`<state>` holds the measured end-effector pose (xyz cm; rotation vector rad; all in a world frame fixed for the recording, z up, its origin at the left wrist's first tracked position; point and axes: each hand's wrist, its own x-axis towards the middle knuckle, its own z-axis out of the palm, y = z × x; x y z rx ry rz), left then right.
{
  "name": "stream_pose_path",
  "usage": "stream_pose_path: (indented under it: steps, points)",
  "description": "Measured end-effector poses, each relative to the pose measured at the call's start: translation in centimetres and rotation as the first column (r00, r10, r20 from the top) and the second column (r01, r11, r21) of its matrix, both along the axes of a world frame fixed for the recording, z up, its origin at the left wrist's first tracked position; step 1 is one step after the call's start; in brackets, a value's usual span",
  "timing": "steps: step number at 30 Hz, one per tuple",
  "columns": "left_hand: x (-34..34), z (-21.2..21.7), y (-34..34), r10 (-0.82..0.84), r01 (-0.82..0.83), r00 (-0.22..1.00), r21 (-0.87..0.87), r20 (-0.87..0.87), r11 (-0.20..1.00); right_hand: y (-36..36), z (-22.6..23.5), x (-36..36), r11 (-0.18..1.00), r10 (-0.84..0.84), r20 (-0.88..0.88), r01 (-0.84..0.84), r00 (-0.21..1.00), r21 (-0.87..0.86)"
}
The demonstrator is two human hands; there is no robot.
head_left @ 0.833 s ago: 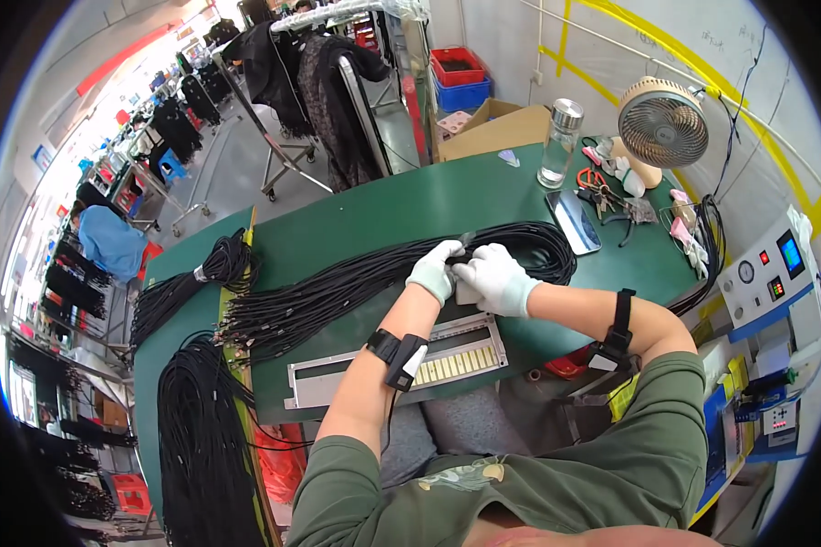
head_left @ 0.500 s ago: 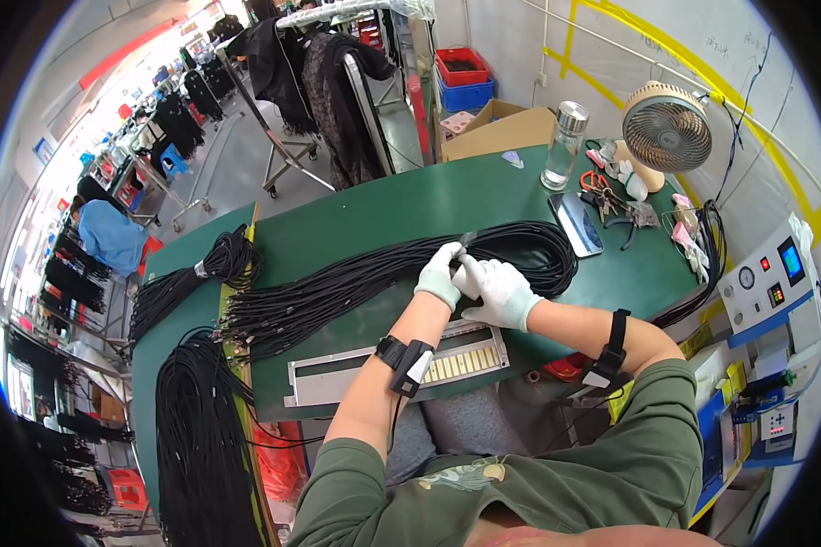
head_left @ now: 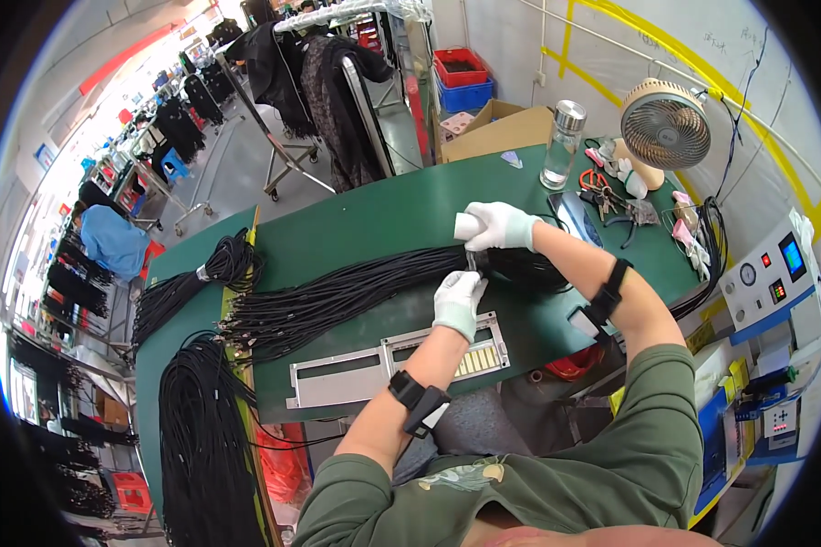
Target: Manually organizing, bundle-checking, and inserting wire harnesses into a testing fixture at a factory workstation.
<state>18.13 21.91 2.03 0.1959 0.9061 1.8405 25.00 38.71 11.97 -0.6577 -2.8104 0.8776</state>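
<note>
Left hand (head_left: 458, 301) pinches one end of the black cable bundle (head_left: 337, 296), right hand (head_left: 497, 226) clamped on a white roll (head_left: 466, 225); bundle looks mostly unwrapped, more coils (head_left: 201, 438) waiting near-left.

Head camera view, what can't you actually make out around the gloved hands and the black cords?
- Small pale piece between the left hand and right hand: too small to identify, head view.
- Looped end of the long bundle of black cords: hidden behind the right forearm.
- Slots of the grey metal fixture plate: partly covered by the left forearm.
</note>
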Motion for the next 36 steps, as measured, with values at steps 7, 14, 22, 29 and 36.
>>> stream_pose_path:
  steps: [7,14,22,29,36]
  points:
    - [-1.3,-1.6,1.3,-0.05,0.049,0.959,0.011,0.278,0.999,0.8,-4.1,-0.9,0.884,-0.151,-0.233,0.025,0.961,-0.467]
    - [-4.6,-2.2,1.4,-0.352,0.338,0.916,0.102,0.193,0.936,-0.5,-3.0,1.0,0.79,-0.265,-0.369,-0.019,0.891,-0.613]
    - [-5.7,-2.2,5.8,-0.317,0.351,0.935,0.287,-0.16,0.891,0.7,-3.2,0.0,0.798,-0.052,0.127,0.117,0.991,-0.591]
    - [-5.4,-0.5,3.8,-0.488,0.261,0.613,-0.423,-0.621,0.867,-1.5,0.5,2.8,0.929,-0.203,-0.319,0.285,0.926,0.237]
    - [-6.2,2.5,0.9,-0.784,0.734,0.604,-0.283,-0.143,0.617,-9.9,-0.3,5.6,0.64,0.113,0.024,-0.091,0.993,0.763]
